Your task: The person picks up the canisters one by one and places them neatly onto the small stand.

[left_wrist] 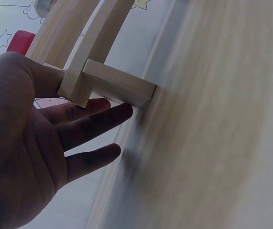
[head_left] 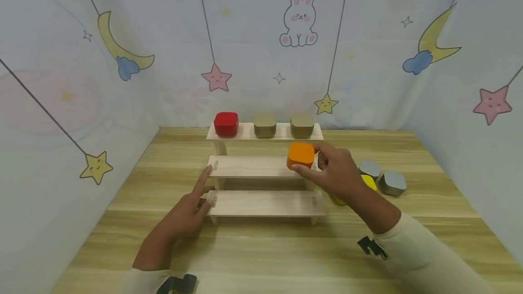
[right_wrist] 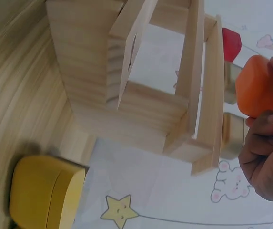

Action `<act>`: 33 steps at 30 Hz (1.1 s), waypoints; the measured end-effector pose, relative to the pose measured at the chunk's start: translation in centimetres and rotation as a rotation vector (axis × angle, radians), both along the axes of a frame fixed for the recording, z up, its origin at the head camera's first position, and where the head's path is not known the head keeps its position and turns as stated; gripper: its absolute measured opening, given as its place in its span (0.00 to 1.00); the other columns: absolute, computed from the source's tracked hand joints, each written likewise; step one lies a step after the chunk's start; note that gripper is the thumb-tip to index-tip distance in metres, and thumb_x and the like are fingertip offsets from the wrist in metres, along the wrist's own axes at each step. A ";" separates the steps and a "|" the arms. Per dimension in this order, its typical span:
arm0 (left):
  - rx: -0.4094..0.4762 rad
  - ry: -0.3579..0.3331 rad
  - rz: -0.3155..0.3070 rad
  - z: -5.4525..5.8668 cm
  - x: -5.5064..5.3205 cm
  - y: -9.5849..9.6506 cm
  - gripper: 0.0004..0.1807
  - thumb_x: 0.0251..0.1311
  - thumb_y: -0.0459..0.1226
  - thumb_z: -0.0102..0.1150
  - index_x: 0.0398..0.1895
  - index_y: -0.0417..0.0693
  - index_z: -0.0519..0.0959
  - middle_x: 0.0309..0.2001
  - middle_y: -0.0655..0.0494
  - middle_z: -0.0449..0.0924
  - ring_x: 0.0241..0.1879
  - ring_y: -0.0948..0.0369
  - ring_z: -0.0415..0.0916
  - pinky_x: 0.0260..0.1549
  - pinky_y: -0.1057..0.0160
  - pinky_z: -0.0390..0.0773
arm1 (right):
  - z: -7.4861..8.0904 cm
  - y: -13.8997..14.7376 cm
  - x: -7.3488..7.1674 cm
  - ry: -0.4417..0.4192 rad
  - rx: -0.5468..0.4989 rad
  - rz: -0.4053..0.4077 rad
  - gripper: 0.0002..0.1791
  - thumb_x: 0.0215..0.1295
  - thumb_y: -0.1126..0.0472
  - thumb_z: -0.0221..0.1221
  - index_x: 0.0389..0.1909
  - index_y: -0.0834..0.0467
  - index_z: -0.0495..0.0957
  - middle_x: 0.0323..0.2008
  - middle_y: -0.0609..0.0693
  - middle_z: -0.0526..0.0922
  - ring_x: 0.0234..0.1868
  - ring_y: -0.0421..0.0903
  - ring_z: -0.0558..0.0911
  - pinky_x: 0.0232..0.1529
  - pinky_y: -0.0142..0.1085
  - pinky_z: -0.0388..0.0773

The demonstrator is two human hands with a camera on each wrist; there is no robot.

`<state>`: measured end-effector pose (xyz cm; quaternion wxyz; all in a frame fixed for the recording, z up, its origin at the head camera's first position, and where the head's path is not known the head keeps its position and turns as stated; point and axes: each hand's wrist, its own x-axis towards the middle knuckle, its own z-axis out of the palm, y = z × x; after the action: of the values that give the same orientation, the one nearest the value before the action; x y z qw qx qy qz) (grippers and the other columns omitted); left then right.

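My right hand (head_left: 337, 171) pinches an orange rounded block (head_left: 300, 155) between thumb and fingers, over the right end of the rack's middle tier. The three-tiered wooden rack (head_left: 261, 167) stands in front of me. At its left end rests my left hand (head_left: 185, 212), fingertips touching the middle and lowest tiers. In the left wrist view, its fingers (left_wrist: 96, 126) extend loosely beside a plank end. Along the top tier sit a red block (head_left: 226, 124) at left, a khaki block (head_left: 265, 125) in the middle and another khaki block (head_left: 302, 125) at right.
Right of the rack, behind my right forearm, lie two grey blocks (head_left: 393, 183) and some yellow (head_left: 369, 182), partly hidden by the arm. A yellow block (right_wrist: 43, 191) shows large in the right wrist view. Patterned cloth walls (head_left: 261, 58) surround the wood-grain table (head_left: 278, 257).
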<state>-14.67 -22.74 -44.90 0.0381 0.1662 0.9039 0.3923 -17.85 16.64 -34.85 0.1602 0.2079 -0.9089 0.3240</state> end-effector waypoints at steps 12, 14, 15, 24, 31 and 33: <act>-0.018 -0.013 0.011 0.6 0.2 0.2 0.50 0.83 0.33 0.50 0.91 0.70 0.30 0.77 0.28 0.70 0.68 0.32 0.81 0.69 0.32 0.79 | 0.3 -4.5 -0.6 -0.189 0.007 -0.011 0.27 0.66 0.38 0.74 0.44 0.57 0.79 0.23 0.46 0.67 0.24 0.44 0.65 0.26 0.34 0.61; -0.020 -0.010 0.010 0.6 0.2 0.2 0.50 0.83 0.33 0.49 0.91 0.70 0.30 0.77 0.28 0.71 0.68 0.32 0.81 0.69 0.32 0.78 | 0.4 -5.5 -0.6 -0.221 0.029 -0.014 0.29 0.66 0.36 0.74 0.43 0.58 0.79 0.23 0.46 0.67 0.24 0.44 0.66 0.26 0.35 0.61; -0.017 -0.008 0.010 0.5 0.2 0.2 0.50 0.83 0.33 0.49 0.91 0.70 0.30 0.77 0.28 0.71 0.69 0.32 0.80 0.70 0.32 0.78 | 0.4 -6.0 -0.6 -0.232 0.047 -0.015 0.29 0.66 0.35 0.73 0.43 0.58 0.79 0.23 0.47 0.68 0.24 0.44 0.66 0.26 0.35 0.60; -0.016 -0.019 0.007 -0.1 0.0 0.0 0.50 0.85 0.34 0.49 0.91 0.72 0.28 0.78 0.30 0.71 0.67 0.34 0.83 0.68 0.33 0.80 | 0.2 -10.4 -0.7 -0.284 0.141 -0.022 0.38 0.65 0.31 0.72 0.60 0.58 0.81 0.47 0.53 0.89 0.44 0.50 0.84 0.45 0.44 0.86; -0.017 -0.021 0.006 0.0 0.1 0.0 0.50 0.84 0.35 0.50 0.91 0.73 0.29 0.77 0.31 0.72 0.66 0.36 0.84 0.68 0.34 0.80 | -0.8 -13.0 -1.2 -0.191 0.186 -0.021 0.35 0.65 0.31 0.72 0.52 0.58 0.84 0.49 0.51 0.87 0.49 0.49 0.83 0.58 0.53 0.80; -0.020 -0.020 0.008 0.1 0.1 0.0 0.50 0.84 0.35 0.50 0.91 0.73 0.29 0.77 0.31 0.72 0.66 0.36 0.84 0.69 0.34 0.80 | -0.9 -13.7 -1.4 -0.176 0.198 -0.021 0.34 0.65 0.30 0.72 0.50 0.58 0.84 0.47 0.51 0.86 0.47 0.48 0.82 0.54 0.51 0.78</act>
<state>-14.60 -22.78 -44.81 0.0473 0.1582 0.9081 0.3849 -19.24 2.98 -35.76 0.0622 0.1838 -0.9491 0.2481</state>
